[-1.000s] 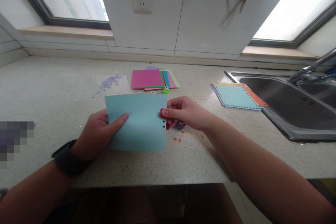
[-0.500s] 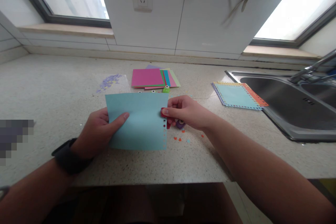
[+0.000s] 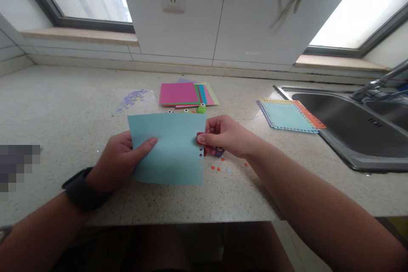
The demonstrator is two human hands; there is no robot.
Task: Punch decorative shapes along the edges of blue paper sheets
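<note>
My left hand (image 3: pixel 123 157) grips a light blue sheet of paper (image 3: pixel 168 148) by its left side, thumb lying on top and fingers behind. At the sheet's right edge, my right hand (image 3: pixel 223 136) is closed on a small red craft punch (image 3: pixel 200 138), with the thumb pressed on it. A column of small punched holes runs down that edge below the punch. Behind my right fingers a purple punch (image 3: pixel 219 151) rests on the counter. Just past the sheet's top edge stands a green punch (image 3: pixel 201 109), with other punches partly hidden by the paper.
Coloured paper (image 3: pixel 178 93) is stacked at the back. Purple and yellow paper bits (image 3: pixel 132 100) lie to its left. Orange scraps (image 3: pixel 218 169) dot the counter near my right hand. Sheets with punched borders (image 3: pixel 283 114) overlap the rim of the steel sink (image 3: pixel 366 131) on the right.
The punch and the sheet's right edge have shifted very slightly right and down. Both hands keep their hold.
</note>
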